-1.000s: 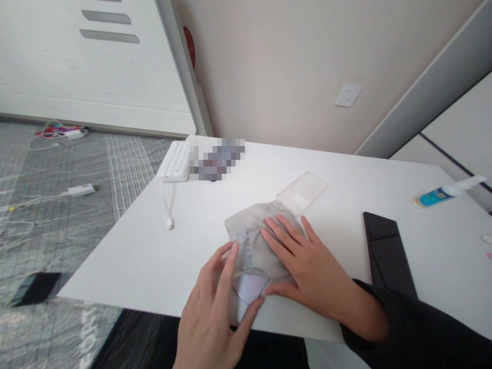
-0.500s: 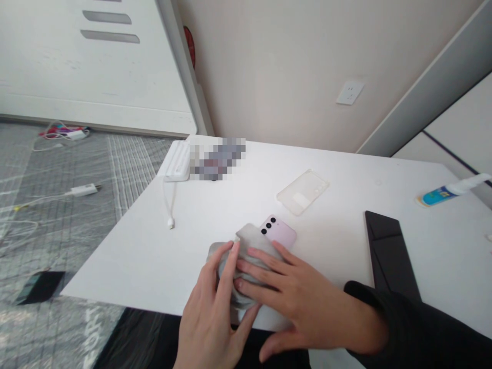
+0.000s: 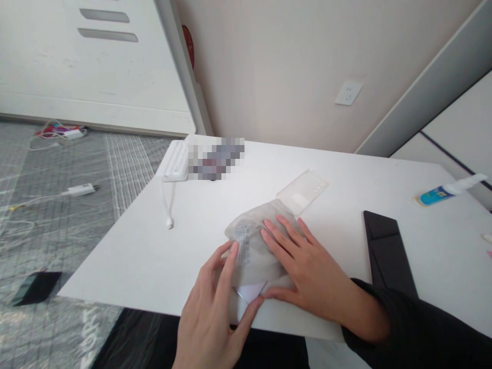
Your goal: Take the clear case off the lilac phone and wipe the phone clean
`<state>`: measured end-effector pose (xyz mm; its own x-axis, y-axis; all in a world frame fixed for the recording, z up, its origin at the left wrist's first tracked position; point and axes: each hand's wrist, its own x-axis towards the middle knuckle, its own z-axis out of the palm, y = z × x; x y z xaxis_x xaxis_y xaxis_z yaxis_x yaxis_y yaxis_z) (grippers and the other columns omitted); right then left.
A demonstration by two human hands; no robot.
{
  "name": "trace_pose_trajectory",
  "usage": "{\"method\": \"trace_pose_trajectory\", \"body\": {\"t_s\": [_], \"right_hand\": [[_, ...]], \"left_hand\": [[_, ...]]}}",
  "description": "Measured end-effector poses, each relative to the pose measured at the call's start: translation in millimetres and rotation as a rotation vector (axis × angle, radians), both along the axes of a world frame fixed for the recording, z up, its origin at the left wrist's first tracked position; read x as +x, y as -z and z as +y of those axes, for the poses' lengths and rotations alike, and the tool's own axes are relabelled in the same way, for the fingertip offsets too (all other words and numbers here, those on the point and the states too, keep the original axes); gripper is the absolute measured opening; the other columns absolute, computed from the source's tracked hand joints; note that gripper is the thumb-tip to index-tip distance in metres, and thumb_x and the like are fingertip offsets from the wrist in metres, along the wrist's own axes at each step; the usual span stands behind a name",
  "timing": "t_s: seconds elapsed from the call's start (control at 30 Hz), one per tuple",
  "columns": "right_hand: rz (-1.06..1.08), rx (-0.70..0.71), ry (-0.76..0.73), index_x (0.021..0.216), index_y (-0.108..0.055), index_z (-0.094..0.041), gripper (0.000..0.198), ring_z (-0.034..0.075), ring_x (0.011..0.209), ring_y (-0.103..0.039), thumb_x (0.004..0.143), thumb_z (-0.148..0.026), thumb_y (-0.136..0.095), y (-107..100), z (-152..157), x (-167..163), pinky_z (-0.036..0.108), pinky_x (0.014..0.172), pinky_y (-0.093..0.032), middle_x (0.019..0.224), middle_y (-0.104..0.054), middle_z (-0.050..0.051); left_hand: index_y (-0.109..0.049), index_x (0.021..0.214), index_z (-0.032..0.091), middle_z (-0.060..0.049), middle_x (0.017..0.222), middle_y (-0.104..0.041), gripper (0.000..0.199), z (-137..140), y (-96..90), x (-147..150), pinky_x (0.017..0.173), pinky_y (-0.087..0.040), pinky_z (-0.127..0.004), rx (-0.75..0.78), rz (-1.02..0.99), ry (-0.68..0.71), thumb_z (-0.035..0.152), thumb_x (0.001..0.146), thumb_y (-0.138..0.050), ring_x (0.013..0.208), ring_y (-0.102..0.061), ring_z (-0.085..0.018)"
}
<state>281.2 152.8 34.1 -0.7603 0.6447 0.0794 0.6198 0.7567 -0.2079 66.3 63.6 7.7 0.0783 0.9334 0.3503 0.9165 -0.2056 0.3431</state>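
Note:
A lilac phone (image 3: 250,291) lies near the table's front edge, mostly covered by a thin grey cloth (image 3: 249,269) with a printed label. Only the phone's near corner shows. My left hand (image 3: 209,307) grips the phone by its sides, fingers at the left edge and thumb at the near right. Spread flat, my right hand (image 3: 298,259) presses on the cloth over the phone, fingers pointing away and thumb close to the left thumb. Just beyond the cloth lies a clear phone case (image 3: 302,189), its near end touching or overlapped by the fabric.
A white power bank (image 3: 175,161) with a short cable (image 3: 168,210) sits at the back left beside a pixelated object (image 3: 219,160). On the right lie a dark folded case (image 3: 388,251) and a spray bottle (image 3: 438,195). Chargers (image 3: 80,189) rest on the floor.
The cloth has slid and spread across the phone, hiding its camera end and exposing its near corner. My right hand has shifted slightly up and right; the left stays in place.

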Motion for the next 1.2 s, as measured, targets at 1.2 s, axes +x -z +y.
{"method": "trace_pose_trajectory", "body": {"t_s": [1.2], "right_hand": [[0.027, -0.046, -0.023, 0.164, -0.031, -0.020, 0.082, 0.038, 0.160, -0.020, 0.102, -0.074, -0.032, 1.1, -1.1, -4.9, 0.072, 0.126, -0.014, 0.173, -0.028, 0.009]], "left_hand": [[-0.028, 0.163, 0.020, -0.016, 0.152, -0.049, 0.078, 2.2, -0.2, 0.8, 0.100, -0.059, -0.042, 0.006, -0.002, 0.011, 0.051, 0.099, -0.058, 0.131, -0.059, -0.029]]}}
